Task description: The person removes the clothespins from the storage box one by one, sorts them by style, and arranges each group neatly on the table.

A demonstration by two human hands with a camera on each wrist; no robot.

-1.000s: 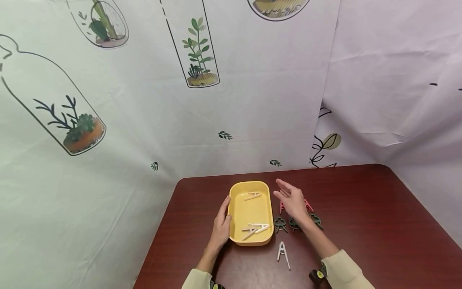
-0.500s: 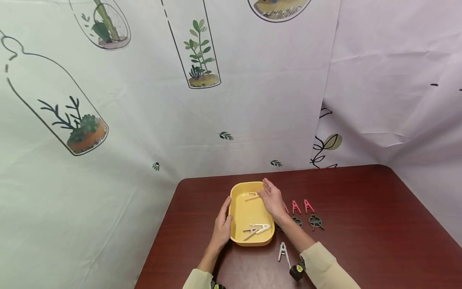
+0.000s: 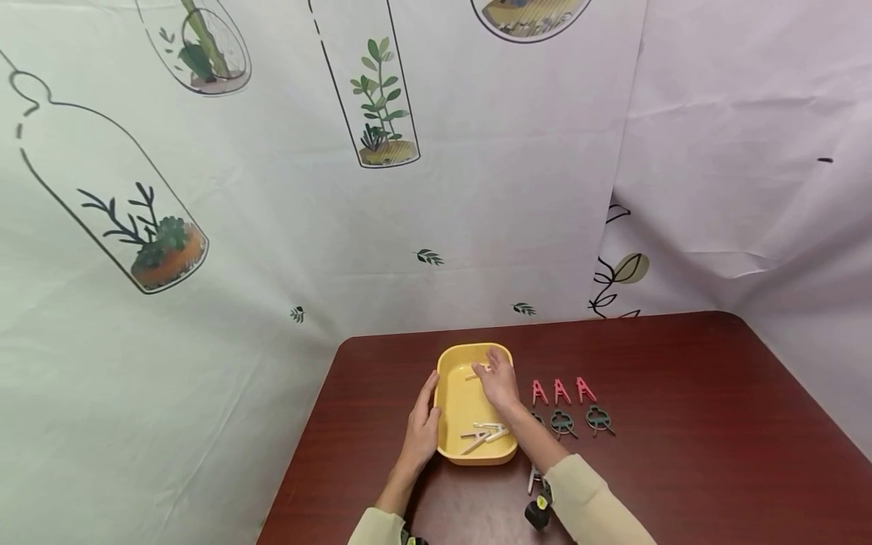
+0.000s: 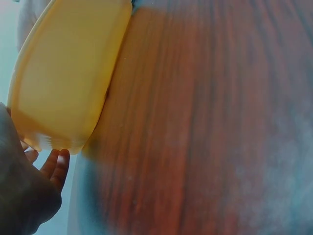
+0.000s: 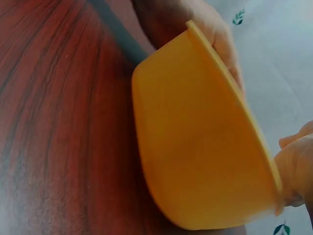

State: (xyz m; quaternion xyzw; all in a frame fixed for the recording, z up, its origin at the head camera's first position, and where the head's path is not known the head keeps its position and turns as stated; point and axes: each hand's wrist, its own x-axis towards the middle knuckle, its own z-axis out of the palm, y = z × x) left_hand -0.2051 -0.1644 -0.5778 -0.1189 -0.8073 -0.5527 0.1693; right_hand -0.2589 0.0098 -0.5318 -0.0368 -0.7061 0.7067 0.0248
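A yellow tub (image 3: 463,401) stands on the table, with pale A-shaped clips inside it. My left hand (image 3: 421,430) rests along the tub's left side, thumb at the rim; in the left wrist view its fingertips (image 4: 62,155) touch the outer wall. Over the tub's far right part reaches my right hand (image 3: 500,387), fingers and thumb spread apart. It partly covers a pale clip (image 3: 471,377) lying at the far end. Near the tub's front lie a beige clip (image 3: 475,443) and a white clip (image 3: 497,436).
Right of the tub, three red clips (image 3: 561,391) lie in a row above green round clips (image 3: 562,424). A white clip (image 3: 533,481) lies on the dark red table (image 3: 668,424), partly hidden by the right sleeve. A printed cloth (image 3: 518,227) hangs behind.
My right hand has moved left from above the red clips, over the tub's right rim and in above the far pale clip. The left hand stays at the tub's left side.
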